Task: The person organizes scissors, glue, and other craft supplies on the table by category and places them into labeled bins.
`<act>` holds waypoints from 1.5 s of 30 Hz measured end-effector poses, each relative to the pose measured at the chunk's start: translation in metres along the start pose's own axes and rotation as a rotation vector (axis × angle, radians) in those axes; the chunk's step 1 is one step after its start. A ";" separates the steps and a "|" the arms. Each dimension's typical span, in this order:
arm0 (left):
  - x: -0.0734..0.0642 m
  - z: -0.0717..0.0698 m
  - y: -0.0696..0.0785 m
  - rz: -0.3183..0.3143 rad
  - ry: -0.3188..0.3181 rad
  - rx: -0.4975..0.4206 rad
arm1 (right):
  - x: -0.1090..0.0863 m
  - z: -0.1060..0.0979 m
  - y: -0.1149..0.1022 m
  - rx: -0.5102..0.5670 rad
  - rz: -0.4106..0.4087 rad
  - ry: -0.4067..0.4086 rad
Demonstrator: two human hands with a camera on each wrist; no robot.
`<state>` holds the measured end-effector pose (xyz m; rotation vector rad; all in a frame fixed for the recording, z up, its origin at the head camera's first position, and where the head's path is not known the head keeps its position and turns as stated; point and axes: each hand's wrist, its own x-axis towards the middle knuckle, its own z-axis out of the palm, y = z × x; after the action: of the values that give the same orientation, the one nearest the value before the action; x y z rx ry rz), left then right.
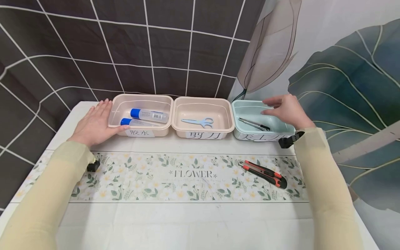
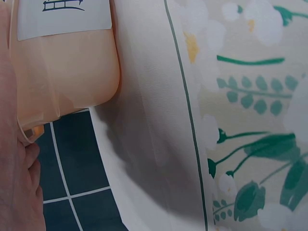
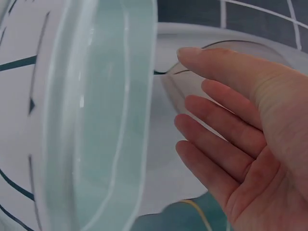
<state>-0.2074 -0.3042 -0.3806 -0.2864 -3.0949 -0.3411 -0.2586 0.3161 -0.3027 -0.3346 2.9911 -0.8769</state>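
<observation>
My left hand (image 1: 95, 124) rests against the left side of a pink bin (image 1: 142, 98), its fingers straight and its thumb across the front corner near the label. Inside that bin lie two clear glue bottles (image 1: 153, 115) with blue caps. Over the right end of a mint green bin (image 1: 247, 103) hovers my right hand (image 1: 289, 110), fingers loosely extended and holding nothing; the right wrist view shows the bare palm (image 3: 260, 192). A slim utility knife (image 1: 254, 124) lies in the green bin. On the table in front is a red and black utility knife (image 1: 265, 174).
Between the two outer bins stands another pink bin (image 1: 215, 100) with light blue scissors (image 1: 198, 122) in it. All three bins carry paper labels in Chinese. A white tablecloth (image 1: 187, 222) with a floral strip (image 1: 140, 191) covers the table. Behind hangs a dark grid curtain (image 1: 168, 45).
</observation>
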 end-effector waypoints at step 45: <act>0.000 -0.001 0.001 -0.005 -0.004 -0.002 | -0.088 0.008 -0.019 -0.132 -0.080 -0.014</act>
<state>-0.2070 -0.3030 -0.3795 -0.2796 -3.0995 -0.3437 -0.1682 0.3143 -0.3040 -0.4640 3.0485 -0.6805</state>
